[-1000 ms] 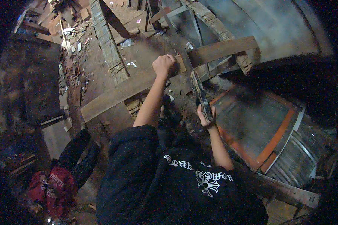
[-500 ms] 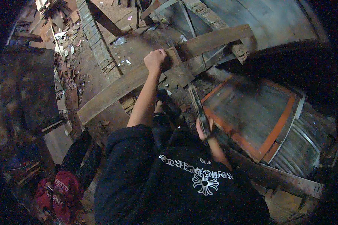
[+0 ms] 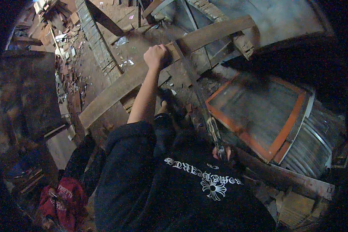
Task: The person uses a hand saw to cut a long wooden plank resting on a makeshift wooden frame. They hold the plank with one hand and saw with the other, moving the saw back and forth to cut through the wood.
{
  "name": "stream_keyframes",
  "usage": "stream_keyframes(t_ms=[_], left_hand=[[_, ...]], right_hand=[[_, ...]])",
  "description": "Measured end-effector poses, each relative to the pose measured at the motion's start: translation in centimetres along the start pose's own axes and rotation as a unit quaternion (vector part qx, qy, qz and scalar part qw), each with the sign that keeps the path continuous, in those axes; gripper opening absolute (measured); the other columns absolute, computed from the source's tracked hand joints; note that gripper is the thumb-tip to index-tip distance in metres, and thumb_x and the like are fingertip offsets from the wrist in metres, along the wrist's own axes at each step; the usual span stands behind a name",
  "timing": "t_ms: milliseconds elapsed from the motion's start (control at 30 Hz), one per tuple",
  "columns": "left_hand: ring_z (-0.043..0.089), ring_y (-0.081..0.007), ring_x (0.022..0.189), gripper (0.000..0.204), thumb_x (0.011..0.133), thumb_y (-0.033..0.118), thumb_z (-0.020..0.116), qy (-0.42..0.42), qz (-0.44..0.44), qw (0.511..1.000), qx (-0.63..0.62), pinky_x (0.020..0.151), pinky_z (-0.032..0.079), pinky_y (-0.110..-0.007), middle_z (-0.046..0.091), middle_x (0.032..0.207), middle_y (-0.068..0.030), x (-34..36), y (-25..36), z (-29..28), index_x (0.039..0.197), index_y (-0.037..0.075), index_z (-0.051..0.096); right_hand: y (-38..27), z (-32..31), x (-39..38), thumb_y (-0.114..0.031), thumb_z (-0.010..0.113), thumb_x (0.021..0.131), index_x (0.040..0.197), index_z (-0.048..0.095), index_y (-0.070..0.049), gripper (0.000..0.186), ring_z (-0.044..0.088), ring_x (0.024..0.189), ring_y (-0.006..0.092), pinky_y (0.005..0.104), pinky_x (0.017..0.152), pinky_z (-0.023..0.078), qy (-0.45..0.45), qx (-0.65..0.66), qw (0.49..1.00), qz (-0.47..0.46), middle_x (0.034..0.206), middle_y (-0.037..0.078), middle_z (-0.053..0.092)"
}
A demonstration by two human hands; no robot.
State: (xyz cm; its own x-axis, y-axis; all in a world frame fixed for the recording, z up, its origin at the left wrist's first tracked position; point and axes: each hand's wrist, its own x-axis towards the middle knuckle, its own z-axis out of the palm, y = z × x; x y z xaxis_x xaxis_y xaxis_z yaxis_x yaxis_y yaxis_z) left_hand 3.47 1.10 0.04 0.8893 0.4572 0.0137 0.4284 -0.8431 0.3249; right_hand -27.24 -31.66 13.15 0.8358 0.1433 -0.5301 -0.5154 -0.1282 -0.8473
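A long wooden plank (image 3: 108, 96) lies slantwise across two worn timber beams. My left hand (image 3: 155, 57) is closed on the plank near its middle, with the knuckles up; its thumb side lies in shadow. Just right of that hand, the blade of a handsaw (image 3: 193, 79) crosses the plank, its far end at the wood. The saw's worn handle points back toward my body. My right hand (image 3: 223, 153) is wrapped round that handle, close to my waist, and partly hidden by it. How deep the blade sits in the wood cannot be made out.
Left of centre runs one supporting beam (image 3: 98, 42); the other beam (image 3: 241, 45) is at the right. An orange-framed panel (image 3: 294, 120) stands close on my right. Wood scraps (image 3: 67, 77) litter the floor at the left. A person in a red top (image 3: 67, 199) is at lower left.
My right hand has drawn the saw back toward my body, and more of the blade shows on the near side of the plank. My left hand keeps its hold on the plank.
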Motion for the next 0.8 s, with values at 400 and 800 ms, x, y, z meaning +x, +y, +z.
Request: stream_keyframes(t_ms=[400,800], left_hand=[[0.059,-0.0335,0.059,0.043,0.077,0.033,0.035,-0.019,0.020,1.000,0.003,0.056,0.047,-0.040,0.059,0.065,-0.0184,0.4,1.8,-1.2,0.067,0.003,0.064],[0.059,-0.0353,0.062,0.043,0.077,0.031,0.034,-0.028,0.043,0.999,0.001,0.058,0.047,-0.041,0.058,0.066,-0.0210,-0.5,1.7,-0.6,0.066,0.001,0.063]], right_hand=[[0.5,-1.5,-1.6,-0.015,0.055,0.073,0.085,0.050,-0.003,0.017,0.049,0.070,0.0143,0.0272,0.063,0.040,0.033,-0.109,0.993,-0.032,0.075,0.005,0.052],[-6.6,-1.8,0.6,-0.001,0.056,0.064,0.076,0.052,-0.002,0.013,0.050,0.058,0.0132,0.0251,0.051,0.040,-0.041,-0.133,0.990,-0.033,0.070,0.004,0.054]])
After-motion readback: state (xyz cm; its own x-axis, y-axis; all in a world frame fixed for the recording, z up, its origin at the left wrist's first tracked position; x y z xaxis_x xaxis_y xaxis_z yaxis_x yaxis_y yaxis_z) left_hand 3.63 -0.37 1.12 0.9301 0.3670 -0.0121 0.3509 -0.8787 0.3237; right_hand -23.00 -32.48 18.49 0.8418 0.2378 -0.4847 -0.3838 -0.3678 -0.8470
